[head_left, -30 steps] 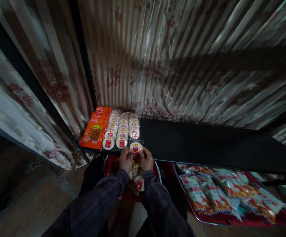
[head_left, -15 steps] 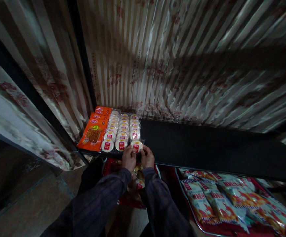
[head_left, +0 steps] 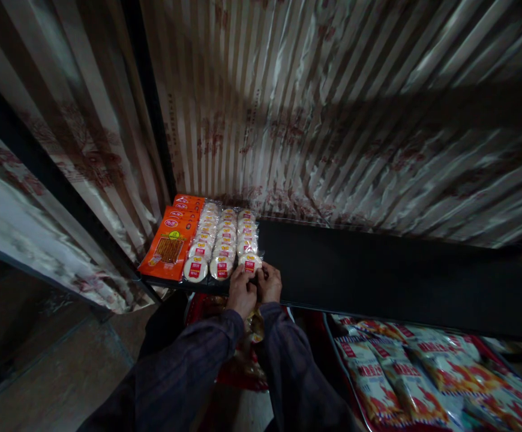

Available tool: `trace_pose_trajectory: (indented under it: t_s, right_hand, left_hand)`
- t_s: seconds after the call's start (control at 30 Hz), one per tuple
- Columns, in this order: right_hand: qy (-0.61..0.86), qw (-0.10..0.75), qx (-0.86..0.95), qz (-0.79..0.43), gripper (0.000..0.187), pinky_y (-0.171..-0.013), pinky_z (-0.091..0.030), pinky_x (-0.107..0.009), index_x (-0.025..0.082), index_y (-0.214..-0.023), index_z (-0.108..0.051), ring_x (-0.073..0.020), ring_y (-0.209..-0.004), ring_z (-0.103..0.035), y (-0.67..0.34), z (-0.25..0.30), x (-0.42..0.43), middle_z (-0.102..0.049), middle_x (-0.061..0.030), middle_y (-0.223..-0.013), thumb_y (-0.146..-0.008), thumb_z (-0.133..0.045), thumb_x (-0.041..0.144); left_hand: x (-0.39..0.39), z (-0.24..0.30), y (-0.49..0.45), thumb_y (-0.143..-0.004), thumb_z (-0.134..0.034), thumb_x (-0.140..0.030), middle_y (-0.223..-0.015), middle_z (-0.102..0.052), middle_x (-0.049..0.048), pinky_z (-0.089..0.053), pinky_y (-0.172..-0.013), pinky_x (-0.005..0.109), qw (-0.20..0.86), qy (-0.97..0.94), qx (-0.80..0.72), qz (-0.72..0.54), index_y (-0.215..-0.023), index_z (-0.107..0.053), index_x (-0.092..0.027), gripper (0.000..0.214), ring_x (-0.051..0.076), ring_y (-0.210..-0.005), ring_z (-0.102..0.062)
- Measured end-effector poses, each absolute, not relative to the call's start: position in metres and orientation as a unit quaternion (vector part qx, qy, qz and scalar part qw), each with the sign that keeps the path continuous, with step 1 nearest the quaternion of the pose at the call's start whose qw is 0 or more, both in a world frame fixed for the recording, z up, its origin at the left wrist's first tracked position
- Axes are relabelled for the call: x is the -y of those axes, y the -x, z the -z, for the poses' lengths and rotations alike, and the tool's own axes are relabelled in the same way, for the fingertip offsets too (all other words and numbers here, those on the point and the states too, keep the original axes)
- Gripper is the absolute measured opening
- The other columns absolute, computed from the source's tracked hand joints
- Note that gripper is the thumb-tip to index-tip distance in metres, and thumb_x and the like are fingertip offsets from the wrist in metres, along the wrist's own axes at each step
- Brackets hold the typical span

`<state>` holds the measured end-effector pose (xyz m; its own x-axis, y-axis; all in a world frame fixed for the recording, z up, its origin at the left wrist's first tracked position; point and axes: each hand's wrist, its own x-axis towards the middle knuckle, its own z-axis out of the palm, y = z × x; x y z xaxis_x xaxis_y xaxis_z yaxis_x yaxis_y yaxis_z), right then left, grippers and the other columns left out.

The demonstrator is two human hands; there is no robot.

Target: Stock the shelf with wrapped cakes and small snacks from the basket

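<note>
A round white cracker pack (head_left: 249,263) in clear wrap with a red label lies at the front of the third row on the black shelf (head_left: 355,270). My left hand (head_left: 243,293) grips its near left edge with closed fingers. On its near right edge, my right hand (head_left: 269,282) pinches the wrapper. Two more rows of the same packs stand to the left, their front packs (head_left: 222,267) leaning back on those behind. Beside them, at the shelf's left end, are several orange snack bags (head_left: 166,251).
Below the shelf, partly behind my forearms, a red basket (head_left: 193,307) holds more wrapped packs. At lower right another red basket (head_left: 353,390) is filled with white and red snack bags (head_left: 373,375). A black post (head_left: 150,90) and striped curtains (head_left: 288,120) enclose the shelf.
My left hand has shifted slightly right and down along the front pack's lower edge. The pack stays at the front of the third row, still between both hands. The view has tilted slightly.
</note>
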<state>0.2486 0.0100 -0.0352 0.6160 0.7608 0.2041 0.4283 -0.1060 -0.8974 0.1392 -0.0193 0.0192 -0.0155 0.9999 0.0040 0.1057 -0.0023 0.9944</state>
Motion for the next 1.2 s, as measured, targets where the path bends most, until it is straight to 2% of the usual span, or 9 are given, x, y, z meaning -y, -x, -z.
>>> trace_pose_trajectory:
  t_s: [0.13,0.4,0.57,0.7,0.83,1.0,1.2]
  right_hand:
    - [0.730,0.516,0.419,-0.159,0.032,-0.088,-0.053,-0.037,0.016,-0.096,-0.074,-0.0230,-0.090,-0.062,-0.252,0.033,-0.012,-0.066,-0.0125,-0.101,-0.076,-0.054,0.032]
    - [0.737,0.486,0.446,-0.146,0.038,-0.090,-0.051,-0.039,0.014,-0.101,-0.073,-0.0250,-0.092,-0.060,-0.251,0.028,-0.018,-0.064,-0.0148,-0.104,-0.078,-0.050,0.035]
    - [0.745,0.461,0.468,-0.120,0.035,-0.094,-0.048,-0.039,0.017,-0.100,-0.073,-0.0261,-0.100,-0.057,-0.247,0.031,-0.025,-0.064,-0.0132,-0.101,-0.079,-0.049,0.032]
    - [0.760,0.438,0.472,-0.093,0.035,-0.097,-0.047,-0.038,0.017,-0.102,-0.073,-0.0263,-0.105,-0.055,-0.244,0.033,-0.028,-0.064,-0.0135,-0.104,-0.081,-0.048,0.030]
    - [0.771,0.410,0.477,-0.094,0.039,-0.097,-0.047,-0.039,0.013,-0.107,-0.072,-0.0266,-0.106,-0.057,-0.244,0.032,-0.029,-0.064,-0.0164,-0.110,-0.083,-0.047,0.031]
    - [0.764,0.416,0.483,-0.100,0.045,-0.094,-0.050,-0.039,0.012,-0.119,-0.067,-0.0244,-0.096,-0.062,-0.248,0.030,-0.027,-0.066,-0.0160,-0.113,-0.083,-0.048,0.032]
    - [0.777,0.365,0.502,-0.107,0.049,-0.099,-0.047,-0.041,0.010,-0.129,-0.063,-0.0280,-0.109,-0.062,-0.247,0.021,-0.028,-0.069,-0.0168,-0.124,-0.089,-0.045,0.030]
  left_hand:
    - [0.015,-0.019,-0.145,-0.064,-0.057,0.004,-0.140,-0.056,0.0143,-0.040,-0.116,0.045,0.462,-0.525,-0.542,-0.466,-0.084,-0.074,-0.017,0.034,0.028,-0.132,-0.052]
    - [0.009,-0.019,-0.145,-0.062,-0.056,0.002,-0.137,-0.059,0.0120,-0.035,-0.120,0.044,0.435,-0.557,-0.532,-0.467,-0.089,-0.075,-0.018,0.038,0.028,-0.134,-0.050]
    - [0.008,-0.017,-0.142,-0.063,-0.055,0.002,-0.141,-0.057,0.0137,-0.028,-0.125,0.044,0.401,-0.605,-0.524,-0.445,-0.103,-0.076,-0.016,0.048,0.029,-0.140,-0.045]
    - [0.010,-0.015,-0.140,-0.069,-0.050,0.001,-0.155,-0.043,0.0124,-0.023,-0.127,0.048,0.366,-0.668,-0.534,-0.368,-0.128,-0.066,-0.013,0.062,0.029,-0.150,-0.030]
    - [0.013,-0.017,-0.137,-0.075,-0.045,-0.001,-0.162,-0.029,0.0161,-0.020,-0.127,0.051,0.310,-0.741,-0.520,-0.291,-0.142,-0.052,-0.004,0.068,0.030,-0.155,-0.014]
    - [0.013,-0.015,-0.134,-0.081,-0.039,-0.002,-0.161,-0.024,0.0227,-0.023,-0.126,0.049,0.264,-0.789,-0.504,-0.232,-0.146,-0.043,0.003,0.065,0.030,-0.154,-0.008]
    - [0.011,-0.001,-0.131,-0.082,-0.038,0.000,-0.162,-0.022,0.0215,-0.028,-0.125,0.050,0.208,-0.828,-0.473,-0.215,-0.145,-0.043,0.001,0.063,0.028,-0.152,-0.003]
